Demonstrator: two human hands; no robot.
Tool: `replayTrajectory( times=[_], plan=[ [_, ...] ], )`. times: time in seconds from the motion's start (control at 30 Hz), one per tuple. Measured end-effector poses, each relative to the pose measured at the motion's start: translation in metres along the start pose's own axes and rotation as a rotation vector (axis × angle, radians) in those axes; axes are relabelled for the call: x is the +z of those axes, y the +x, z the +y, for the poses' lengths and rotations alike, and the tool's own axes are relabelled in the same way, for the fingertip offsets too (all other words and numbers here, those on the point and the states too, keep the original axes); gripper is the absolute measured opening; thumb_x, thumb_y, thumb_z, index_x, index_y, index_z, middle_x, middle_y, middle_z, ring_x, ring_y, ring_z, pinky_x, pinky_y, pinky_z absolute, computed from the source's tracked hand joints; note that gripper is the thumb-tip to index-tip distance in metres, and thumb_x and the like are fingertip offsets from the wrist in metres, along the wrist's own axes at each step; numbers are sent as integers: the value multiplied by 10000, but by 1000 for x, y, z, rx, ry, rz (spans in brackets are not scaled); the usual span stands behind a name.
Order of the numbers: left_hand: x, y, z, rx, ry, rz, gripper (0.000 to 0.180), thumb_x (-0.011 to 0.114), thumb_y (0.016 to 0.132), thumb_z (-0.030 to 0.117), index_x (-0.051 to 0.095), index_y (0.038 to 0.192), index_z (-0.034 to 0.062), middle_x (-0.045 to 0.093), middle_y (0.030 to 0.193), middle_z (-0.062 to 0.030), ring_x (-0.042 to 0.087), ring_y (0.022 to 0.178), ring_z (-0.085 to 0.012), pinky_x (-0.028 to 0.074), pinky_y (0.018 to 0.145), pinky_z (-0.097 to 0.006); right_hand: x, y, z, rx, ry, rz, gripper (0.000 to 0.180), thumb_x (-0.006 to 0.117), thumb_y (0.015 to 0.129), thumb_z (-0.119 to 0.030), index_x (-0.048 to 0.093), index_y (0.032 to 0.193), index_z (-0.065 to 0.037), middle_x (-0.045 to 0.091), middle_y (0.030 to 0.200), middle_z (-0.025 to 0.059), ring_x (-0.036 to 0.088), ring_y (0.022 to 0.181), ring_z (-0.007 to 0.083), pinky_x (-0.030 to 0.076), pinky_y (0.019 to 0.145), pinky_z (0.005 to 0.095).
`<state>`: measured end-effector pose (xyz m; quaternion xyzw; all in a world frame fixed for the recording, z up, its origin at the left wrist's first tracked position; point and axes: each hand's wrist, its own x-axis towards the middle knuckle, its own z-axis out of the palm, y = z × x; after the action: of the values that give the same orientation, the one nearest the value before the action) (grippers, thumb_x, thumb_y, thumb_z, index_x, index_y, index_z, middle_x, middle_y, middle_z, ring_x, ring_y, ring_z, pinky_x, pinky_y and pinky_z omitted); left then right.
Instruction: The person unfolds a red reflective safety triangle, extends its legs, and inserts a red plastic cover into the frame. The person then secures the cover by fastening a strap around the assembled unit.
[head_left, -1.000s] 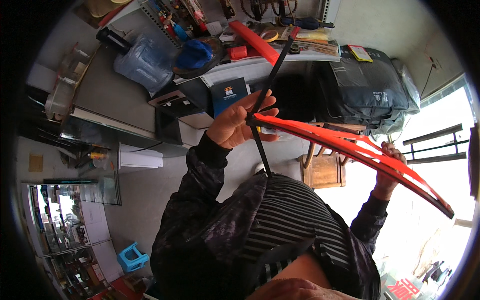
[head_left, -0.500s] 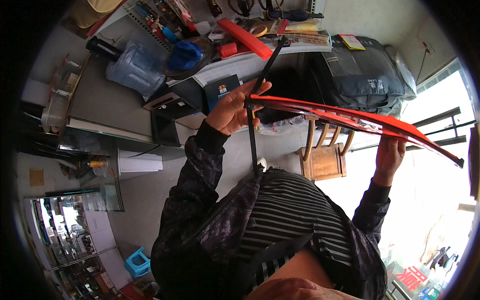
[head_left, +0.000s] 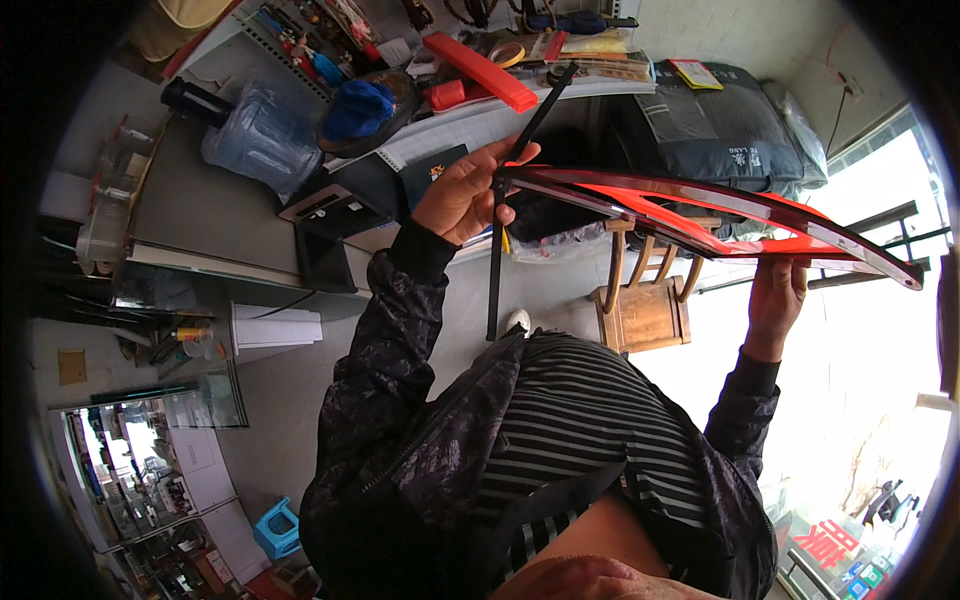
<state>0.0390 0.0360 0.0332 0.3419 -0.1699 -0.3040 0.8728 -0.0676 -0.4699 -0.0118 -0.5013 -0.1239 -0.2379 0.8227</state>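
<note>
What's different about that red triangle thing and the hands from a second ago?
The red warning triangle's far end swung up in the picture, and more of its open middle shows. The right hand now holds its lower edge from below, no longer with fingers over it. The left hand still grips the black bar; the blue stool stayed put.
</note>
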Motion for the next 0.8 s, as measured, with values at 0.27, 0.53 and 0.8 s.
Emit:
replayTrajectory(
  times=[0.27, 0.53, 0.8],
  plan=[
    [-4, 0, 2, -5, -50, 4, 759, 642, 1083, 293, 257, 1659, -17, 509, 1616, -153, 703, 1233, -211, 681, 767, -357, 8, -1, 0, 41, 1, 36, 410, 699, 1058, -177, 640, 1434, -24, 673, 1403, 84, 595, 1356, 230, 413, 1224, 463],
    [-14, -8, -9, 5, -118, 94, 800, 559, 1086, 514, 279, 1665, 39, 442, 1638, -216, 492, 1480, -345, 635, 986, -513, 33, 4, -3, 82, 33, 75, 366, 592, 1102, -106, 600, 1447, 17, 672, 1371, 93, 603, 1318, 222, 419, 1196, 437],
    [-34, -1, -89, -48, -151, 205, 556, 542, 1111, 312, 428, 1616, 109, 497, 1631, -105, 484, 1505, -304, 511, 1150, -475, 83, 5, -11, 137, -212, 263, 136, 623, 1056, -34, 730, 1125, 17, 730, 964, 17, 662, 853, 106, 517, 794, 270]
  ],
)
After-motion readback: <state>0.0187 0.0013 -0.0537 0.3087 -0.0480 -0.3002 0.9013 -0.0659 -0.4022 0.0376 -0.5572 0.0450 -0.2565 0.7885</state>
